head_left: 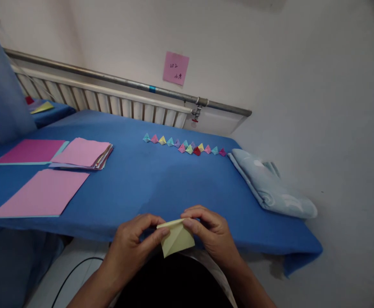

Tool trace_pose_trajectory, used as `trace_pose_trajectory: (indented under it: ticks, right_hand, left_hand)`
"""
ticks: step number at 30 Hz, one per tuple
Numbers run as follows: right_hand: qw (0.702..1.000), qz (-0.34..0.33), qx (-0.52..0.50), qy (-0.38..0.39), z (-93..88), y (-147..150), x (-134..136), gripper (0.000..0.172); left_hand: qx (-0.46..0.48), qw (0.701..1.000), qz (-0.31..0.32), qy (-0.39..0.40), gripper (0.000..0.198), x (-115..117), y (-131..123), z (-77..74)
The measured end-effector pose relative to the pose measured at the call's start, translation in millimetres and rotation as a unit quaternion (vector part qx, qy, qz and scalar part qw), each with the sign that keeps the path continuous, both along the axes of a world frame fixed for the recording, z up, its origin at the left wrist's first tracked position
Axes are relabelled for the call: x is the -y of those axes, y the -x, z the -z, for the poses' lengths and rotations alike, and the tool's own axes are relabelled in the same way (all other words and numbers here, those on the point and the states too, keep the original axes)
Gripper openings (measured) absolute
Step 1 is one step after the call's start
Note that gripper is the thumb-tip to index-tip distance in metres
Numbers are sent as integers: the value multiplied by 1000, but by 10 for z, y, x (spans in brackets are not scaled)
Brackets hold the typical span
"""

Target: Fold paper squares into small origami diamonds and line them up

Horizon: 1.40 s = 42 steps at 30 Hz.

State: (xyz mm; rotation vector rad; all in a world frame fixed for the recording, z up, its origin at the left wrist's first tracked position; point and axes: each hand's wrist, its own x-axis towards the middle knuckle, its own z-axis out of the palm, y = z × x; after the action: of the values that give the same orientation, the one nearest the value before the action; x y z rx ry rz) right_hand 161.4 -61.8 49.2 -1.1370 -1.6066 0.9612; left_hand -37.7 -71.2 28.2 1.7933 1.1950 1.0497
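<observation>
A small pale yellow sheet of folded paper (179,239) is held up in front of my body, just off the near edge of the blue-covered table. My left hand (135,235) pinches its upper left corner between thumb and fingers. At the upper right corner, my right hand (211,233) grips it the same way. A crease runs across the paper, and its top edge is turned over. Farther back on the table lies a row of small folded paper pieces (170,142) in several colours, pointed at the top.
At left are a stack of pink paper (81,153), a magenta sheet (31,151) and a large pink sheet (42,192). A folded light blue blanket (270,186) lies at the right by the wall. Behind the table (129,184) runs a radiator (110,102) with a pipe.
</observation>
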Motion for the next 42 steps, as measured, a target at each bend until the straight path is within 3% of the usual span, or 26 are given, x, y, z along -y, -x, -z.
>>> trace_pose_trajectory:
  ticks: [18, 26, 33, 38, 42]
  right_hand:
    - [1000, 14, -7, -21, 45, 16, -24, 10]
    - [998, 10, -57, 23, 37, 29, -28, 8]
    - [996, 14, -88, 17, 83, 42, -22, 8]
    - [1000, -8, -16, -4, 46, 54, -16, 10]
    - [997, -57, 37, -29, -28, 91, 4, 12]
  left_hand:
    - [-14, 999, -20, -45, 14, -9, 28, 17]
    - [3, 1000, -20, -11, 14, -10, 28, 43]
    - [54, 997, -43, 36, 19, 8, 8, 58]
    - [36, 991, 17, 127, 20, -46, 22, 20]
    - [4, 992, 80, 101, 19, -115, 0, -82]
